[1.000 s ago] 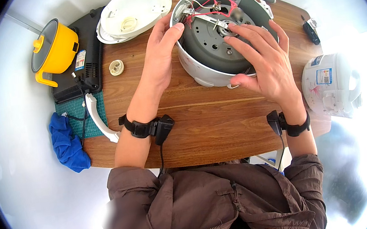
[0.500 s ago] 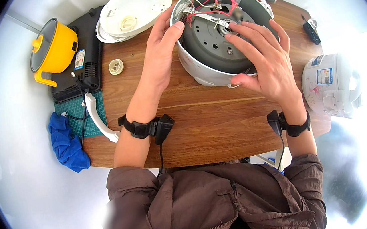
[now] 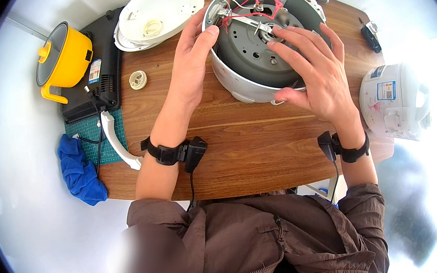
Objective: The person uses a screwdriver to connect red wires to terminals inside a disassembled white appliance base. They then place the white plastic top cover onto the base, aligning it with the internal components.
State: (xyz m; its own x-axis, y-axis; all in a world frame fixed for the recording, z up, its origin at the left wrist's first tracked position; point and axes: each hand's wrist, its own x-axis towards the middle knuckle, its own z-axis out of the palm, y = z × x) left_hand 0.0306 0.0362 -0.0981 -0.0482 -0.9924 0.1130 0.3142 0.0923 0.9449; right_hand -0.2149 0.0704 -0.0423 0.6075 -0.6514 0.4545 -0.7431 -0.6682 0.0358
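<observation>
Head view: two bare hands at a round, open-topped grey-white housing (image 3: 237, 86), which stands at the far side of the table between them.
Left hand (image 3: 188, 65): at the housing's left side, thumb on the rim, fingers along the outer wall; whether it clamps or merely rests cannot be told.
Right hand (image 3: 323, 80): open, fingers spread, reaching over the near right rim; fingertips at the middle of the plate, thumb near the front wall.
Dark grey plate (image 3: 235, 41): inside the housing, below the right fingertips.
Red wires (image 3: 279, 5): looped above the plate, beyond the fingers.
White shells (image 3: 182, 20): just left of the housing.
Cream round part (image 3: 138, 80): left of the left forearm.
Yellow pot (image 3: 74, 58): far left.
White rice cooker (image 3: 390, 99): right of the right hand.
</observation>
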